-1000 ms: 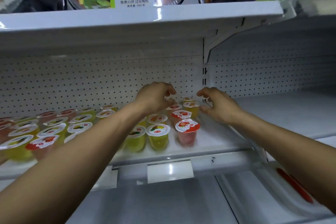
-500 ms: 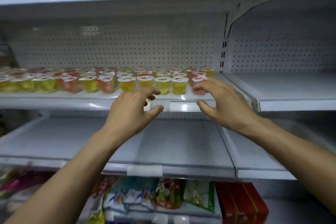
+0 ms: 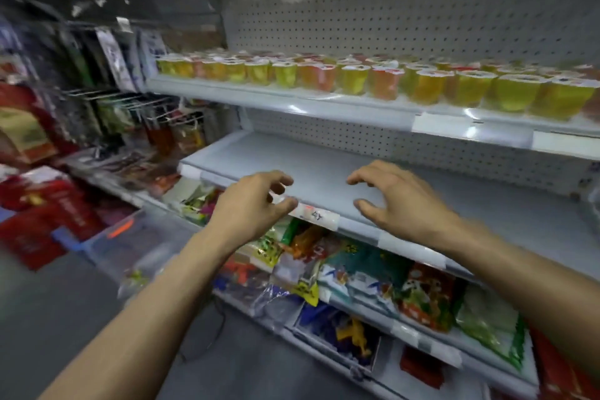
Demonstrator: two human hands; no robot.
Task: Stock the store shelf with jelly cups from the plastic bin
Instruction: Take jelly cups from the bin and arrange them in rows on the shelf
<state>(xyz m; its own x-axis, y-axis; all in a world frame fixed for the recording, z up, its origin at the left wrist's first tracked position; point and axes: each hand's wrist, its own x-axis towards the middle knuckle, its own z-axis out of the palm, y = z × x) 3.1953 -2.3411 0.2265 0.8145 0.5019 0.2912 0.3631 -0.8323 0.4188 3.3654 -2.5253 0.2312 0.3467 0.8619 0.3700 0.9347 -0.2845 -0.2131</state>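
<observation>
Jelly cups (image 3: 354, 79) in yellow, orange and red, lids sealed, stand in packed rows on the store shelf (image 3: 324, 105), above and beyond both hands and well apart from them. The plastic bin (image 3: 130, 247), translucent with an orange latch, sits on the floor below and to the left of the left hand (image 3: 250, 204); its contents are too blurred to identify. Left hand: palm down, fingers loosely bent, thumb spread from them, nothing held. Right hand (image 3: 399, 201): the same posture, wide and holding nothing. The two hands are level with each other and apart, in front of the lower shelf board (image 3: 318, 166), the right one over its surface; contact with the board cannot be confirmed. A white price tag (image 3: 313, 214) on that board's front edge lies between the hands, just beside the left thumb. Snack packets (image 3: 422, 295) fill the tier beneath both hands. A perforated back panel (image 3: 389, 19) rises behind the cups. Hanging goods (image 3: 113, 52) on wire hooks are up and left of the left hand, and red cartons (image 3: 42, 204) lie on the floor beyond the bin.
</observation>
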